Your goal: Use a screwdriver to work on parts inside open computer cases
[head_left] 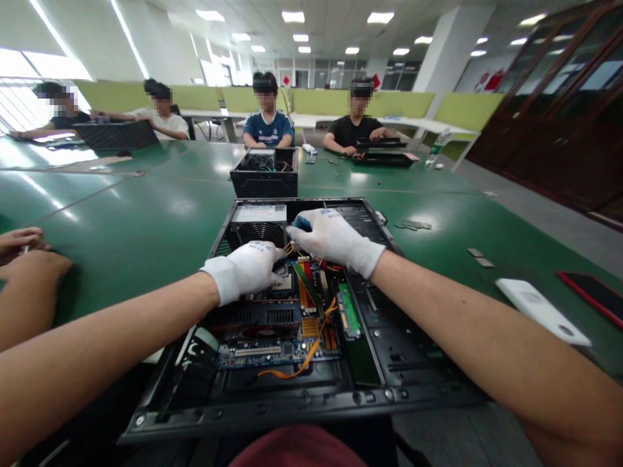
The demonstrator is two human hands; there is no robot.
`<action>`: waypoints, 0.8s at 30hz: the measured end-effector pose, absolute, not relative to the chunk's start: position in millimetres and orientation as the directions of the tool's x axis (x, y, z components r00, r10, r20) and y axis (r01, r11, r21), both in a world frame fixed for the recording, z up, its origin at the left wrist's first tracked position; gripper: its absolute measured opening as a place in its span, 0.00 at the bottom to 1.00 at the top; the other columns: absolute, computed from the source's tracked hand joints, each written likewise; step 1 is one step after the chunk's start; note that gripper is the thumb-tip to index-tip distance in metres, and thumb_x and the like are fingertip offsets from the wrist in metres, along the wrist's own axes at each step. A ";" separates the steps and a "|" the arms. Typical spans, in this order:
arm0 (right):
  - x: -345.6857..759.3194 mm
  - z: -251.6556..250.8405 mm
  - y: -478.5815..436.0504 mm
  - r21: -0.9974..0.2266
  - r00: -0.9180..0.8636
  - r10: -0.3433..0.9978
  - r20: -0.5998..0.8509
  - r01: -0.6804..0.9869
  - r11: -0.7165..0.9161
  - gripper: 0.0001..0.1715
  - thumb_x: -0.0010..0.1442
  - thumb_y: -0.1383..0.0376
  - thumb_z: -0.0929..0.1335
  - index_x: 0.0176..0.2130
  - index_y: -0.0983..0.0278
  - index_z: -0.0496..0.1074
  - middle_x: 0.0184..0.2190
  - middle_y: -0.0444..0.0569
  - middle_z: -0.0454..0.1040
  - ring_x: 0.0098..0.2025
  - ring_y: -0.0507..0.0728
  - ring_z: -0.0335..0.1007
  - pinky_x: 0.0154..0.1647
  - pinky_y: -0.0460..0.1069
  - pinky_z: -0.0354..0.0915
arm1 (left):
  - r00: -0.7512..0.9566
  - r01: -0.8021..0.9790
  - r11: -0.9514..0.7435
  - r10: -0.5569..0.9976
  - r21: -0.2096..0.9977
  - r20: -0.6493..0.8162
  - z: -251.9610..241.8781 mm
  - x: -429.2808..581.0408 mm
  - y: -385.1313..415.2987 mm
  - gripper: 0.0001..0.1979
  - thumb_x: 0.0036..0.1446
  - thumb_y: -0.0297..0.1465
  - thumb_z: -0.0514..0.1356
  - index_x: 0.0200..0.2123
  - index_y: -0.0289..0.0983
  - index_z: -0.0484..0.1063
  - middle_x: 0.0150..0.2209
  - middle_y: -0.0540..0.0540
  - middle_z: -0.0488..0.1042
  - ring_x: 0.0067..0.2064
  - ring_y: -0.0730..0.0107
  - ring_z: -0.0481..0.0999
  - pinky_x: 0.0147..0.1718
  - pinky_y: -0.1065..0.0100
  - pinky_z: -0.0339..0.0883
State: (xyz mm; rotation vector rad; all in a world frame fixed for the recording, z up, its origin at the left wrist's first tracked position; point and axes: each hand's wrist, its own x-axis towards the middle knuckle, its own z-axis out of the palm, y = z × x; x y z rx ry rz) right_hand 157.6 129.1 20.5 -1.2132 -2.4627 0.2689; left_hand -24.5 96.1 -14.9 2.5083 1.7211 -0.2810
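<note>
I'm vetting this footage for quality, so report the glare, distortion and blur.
Head view: the ceiling lights burn nearly white, and pale glare streaks the green table; head view: wide-angle distortion seems to lean the wooden cabinet at right; head view: printing on the gloved left hand looks soft, and dark parts of the open computer case lose detail.

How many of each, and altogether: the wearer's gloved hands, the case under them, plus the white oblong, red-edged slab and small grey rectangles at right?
Gloved left hand and right hand: 2
Open computer case: 1
White oblong: 1
Red-edged slab: 1
Small grey rectangles: 2
Total: 7
</note>
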 end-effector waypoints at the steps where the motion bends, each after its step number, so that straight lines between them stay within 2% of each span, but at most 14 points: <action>1: 157.9 18.8 129.6 -0.343 -0.553 0.789 0.269 0.710 0.615 0.19 0.69 0.56 0.64 0.40 0.66 0.78 0.35 0.51 0.81 0.30 0.53 0.69 0.33 0.48 0.57 | 0.341 0.928 -0.366 0.908 -0.064 -0.244 -15.6 -19.9 98.7 0.21 0.57 0.40 0.65 0.52 0.39 0.77 0.49 0.40 0.81 0.51 0.53 0.80 0.51 0.61 0.73; 5: 160.3 15.8 131.2 -0.375 -0.547 0.775 0.316 0.679 0.631 0.19 0.69 0.56 0.64 0.40 0.65 0.79 0.36 0.50 0.81 0.31 0.53 0.69 0.34 0.47 0.57 | 0.311 0.912 -0.383 0.880 -0.148 -0.359 -24.3 -1.6 114.5 0.20 0.53 0.37 0.67 0.49 0.39 0.79 0.47 0.39 0.82 0.50 0.52 0.81 0.50 0.61 0.73; 10: 164.2 13.9 135.6 -0.371 -0.552 0.766 0.329 0.670 0.643 0.18 0.69 0.56 0.65 0.41 0.65 0.79 0.34 0.49 0.81 0.30 0.53 0.68 0.34 0.48 0.57 | 0.274 0.908 -0.374 0.871 -0.190 -0.407 -48.6 2.1 138.5 0.21 0.48 0.36 0.70 0.47 0.37 0.81 0.46 0.36 0.82 0.47 0.49 0.82 0.48 0.58 0.75; 17: 167.7 13.3 141.2 -0.410 -0.554 0.763 0.333 0.644 0.646 0.18 0.69 0.56 0.64 0.43 0.64 0.79 0.33 0.48 0.80 0.30 0.53 0.67 0.35 0.48 0.58 | 0.293 0.899 -0.401 0.848 -0.174 -0.441 -69.0 -6.5 143.0 0.25 0.47 0.37 0.71 0.50 0.40 0.79 0.48 0.40 0.82 0.49 0.53 0.81 0.49 0.62 0.74; 24: 169.5 14.3 141.8 -0.423 -0.561 0.754 0.342 0.625 0.656 0.18 0.69 0.56 0.65 0.41 0.65 0.79 0.32 0.49 0.79 0.30 0.53 0.66 0.34 0.48 0.57 | 0.312 0.891 -0.421 0.839 -0.171 -0.446 -71.4 -5.7 142.3 0.25 0.49 0.37 0.70 0.53 0.42 0.77 0.50 0.40 0.81 0.51 0.52 0.81 0.50 0.62 0.74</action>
